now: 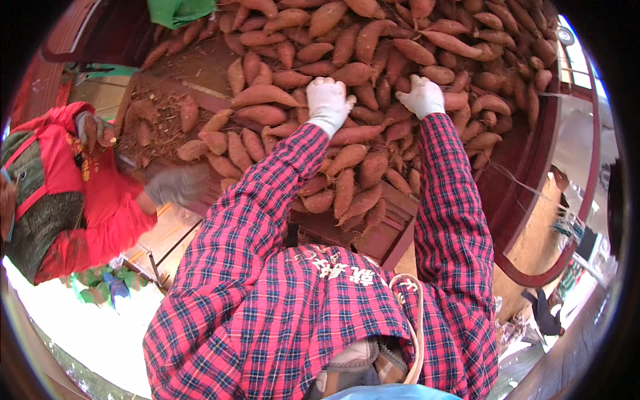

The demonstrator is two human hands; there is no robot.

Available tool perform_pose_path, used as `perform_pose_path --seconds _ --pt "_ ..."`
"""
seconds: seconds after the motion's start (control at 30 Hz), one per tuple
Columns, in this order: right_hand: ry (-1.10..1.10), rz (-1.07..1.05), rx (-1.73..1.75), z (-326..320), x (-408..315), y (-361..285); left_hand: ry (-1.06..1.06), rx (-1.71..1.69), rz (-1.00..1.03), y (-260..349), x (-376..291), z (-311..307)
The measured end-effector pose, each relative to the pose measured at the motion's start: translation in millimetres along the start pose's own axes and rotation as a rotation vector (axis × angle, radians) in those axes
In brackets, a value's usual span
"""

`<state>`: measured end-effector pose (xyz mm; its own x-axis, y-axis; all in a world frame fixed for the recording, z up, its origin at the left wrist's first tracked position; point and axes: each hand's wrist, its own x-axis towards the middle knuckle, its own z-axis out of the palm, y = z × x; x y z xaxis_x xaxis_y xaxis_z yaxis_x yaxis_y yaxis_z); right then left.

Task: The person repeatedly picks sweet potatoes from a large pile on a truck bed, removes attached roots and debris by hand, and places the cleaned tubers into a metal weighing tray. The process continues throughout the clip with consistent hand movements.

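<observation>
A large heap of reddish-brown sweet potatoes [345, 155] spreads before me, with thin roots on many of them. My left hand [327, 102], in a white glove, lies on the heap with its fingers curled down beside a plump sweet potato [353, 74]. To the right, my right hand [422, 96], gloved the same way, reaches onto the heap with its thumb out to the side. The fingertips of both hands are hidden, so any grip on a sweet potato cannot be made out. Both arms wear red plaid sleeves.
At the left a co-worker in a red apron [107, 200] has grey-gloved hands, one blurred [177, 185] near the heap's edge. Loose roots and soil [155, 120] lie there. A dark red curved rail [592, 165] runs along the right. Green sheeting [180, 11] shows at the top.
</observation>
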<state>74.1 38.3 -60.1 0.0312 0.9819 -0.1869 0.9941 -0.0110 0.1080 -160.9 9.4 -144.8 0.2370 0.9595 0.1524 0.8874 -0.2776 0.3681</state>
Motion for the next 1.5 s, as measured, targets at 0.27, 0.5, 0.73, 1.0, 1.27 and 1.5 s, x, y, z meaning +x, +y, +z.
perform_pose_path --seconds 0.27,0.5,0.73,1.0,1.27,1.5 --pt "-0.05 -0.009 0.476 29 -36 25 0.269 -0.21 0.005 -3 7 8" --pt "-0.166 0.407 1.345 59 -150 11 0.25 -0.353 0.324 18 -10 -10" --pt "-0.014 0.099 1.283 32 -152 21 0.007 -0.288 0.584 86 48 16" --pt "0.472 0.381 0.401 52 -37 61 -0.167 -0.101 0.45 128 57 36" --pt "0.364 0.302 0.724 80 -89 5 -0.318 0.043 0.55 104 37 20" --pt "0.247 0.132 1.164 98 -137 -27 -0.326 -0.133 0.642 69 -13 2"
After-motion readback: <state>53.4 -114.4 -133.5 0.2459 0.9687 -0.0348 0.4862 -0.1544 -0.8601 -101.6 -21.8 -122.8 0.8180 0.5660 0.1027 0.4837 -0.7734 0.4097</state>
